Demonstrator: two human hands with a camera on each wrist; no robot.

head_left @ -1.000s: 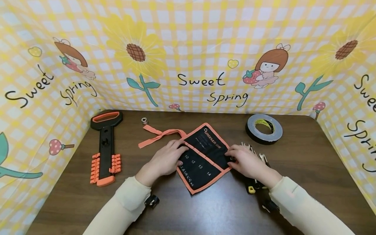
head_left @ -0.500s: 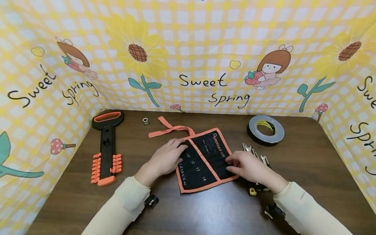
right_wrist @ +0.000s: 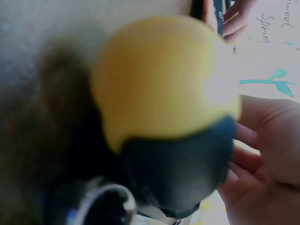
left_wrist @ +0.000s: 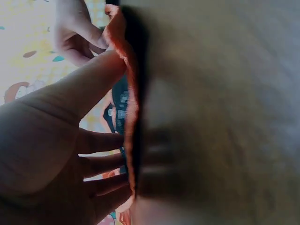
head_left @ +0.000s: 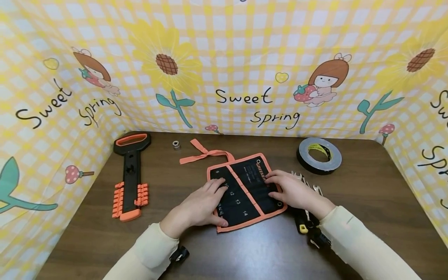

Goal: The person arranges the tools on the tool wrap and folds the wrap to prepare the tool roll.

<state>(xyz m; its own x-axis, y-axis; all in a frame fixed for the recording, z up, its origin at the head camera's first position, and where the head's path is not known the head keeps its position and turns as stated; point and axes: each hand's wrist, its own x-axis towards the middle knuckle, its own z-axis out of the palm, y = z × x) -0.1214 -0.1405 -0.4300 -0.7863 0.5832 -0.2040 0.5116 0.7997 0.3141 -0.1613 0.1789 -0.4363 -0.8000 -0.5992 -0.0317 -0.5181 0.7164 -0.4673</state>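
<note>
A black fabric tool pouch (head_left: pixel 241 190) with orange trim and printed sizes lies flat on the table in the head view. Its orange tie strap (head_left: pixel 206 154) trails off the top left corner. My left hand (head_left: pixel 199 204) rests spread on the left part, thumb at the lower edge. In the left wrist view, the straight fingers (left_wrist: pixel 105 164) press along the orange border. My right hand (head_left: pixel 294 190) touches the right part with bent, relaxed fingertips. Partly under that forearm lie several wrenches (head_left: pixel 316 189) and a yellow-and-black handle (head_left: pixel 303 228), whose rounded end looms blurred in the right wrist view.
On the left lies a black rack (head_left: pixel 131 179) with a looped handle and orange clips. A small metal socket (head_left: pixel 176 145) stands near the back edge. The roll of tape (head_left: pixel 334 157) sits at the back right. Checked cloth (head_left: pixel 238 58) encloses the back and sides.
The pouch has turned clockwise on the table. My left hand has shifted down and spread, its thumb now at the lower edge. My right fingers now touch higher on the pouch.
</note>
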